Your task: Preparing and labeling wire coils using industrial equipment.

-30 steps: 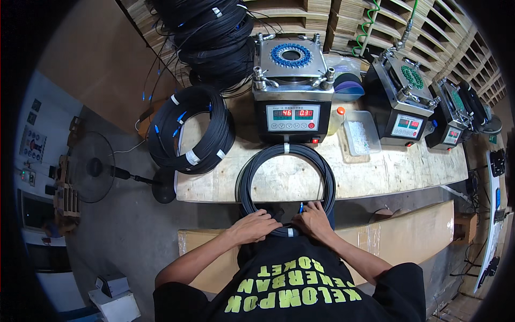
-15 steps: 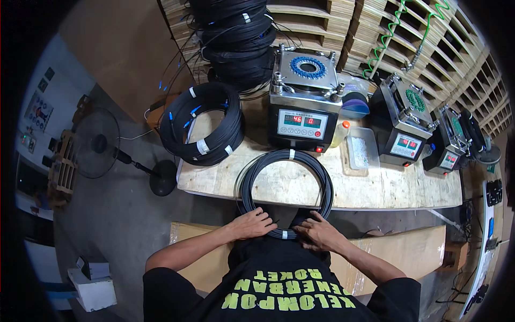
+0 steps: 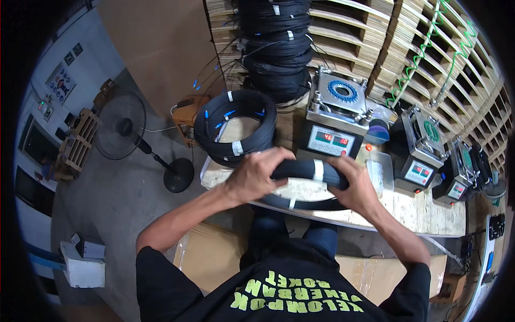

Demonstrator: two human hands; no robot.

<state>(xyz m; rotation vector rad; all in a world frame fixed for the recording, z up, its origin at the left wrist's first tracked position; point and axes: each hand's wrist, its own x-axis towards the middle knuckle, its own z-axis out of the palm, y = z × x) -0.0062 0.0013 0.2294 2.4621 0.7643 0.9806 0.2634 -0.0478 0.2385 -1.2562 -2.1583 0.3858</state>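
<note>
Both of my hands grip a coil of black cable (image 3: 300, 169) bound with white tape, tilted up over the front edge of the workbench. My left hand (image 3: 258, 174) wraps round the coil's left side, thumb apart from the fingers. On the right side, my right hand (image 3: 354, 182) is closed round the same coil. The coil's lower stretch, with another white tape band, hangs nearer to me at the bench edge. Left of it, a stack of finished-looking black cable coils (image 3: 263, 134) with blue connectors inside stands on the bench.
Behind the coil stands a polishing machine (image 3: 330, 140) with a blue-ringed plate; two similar machines (image 3: 421, 172) (image 3: 457, 190) stand to the right. A clear plastic tray (image 3: 387, 174) lies between. A tall cable pile (image 3: 276, 64) rises behind, and a fan (image 3: 124, 127) stands on the left.
My hands have lifted the coil off its near-flat position and tilted it, moving away from my body to its two sides. The view has shifted left.
</note>
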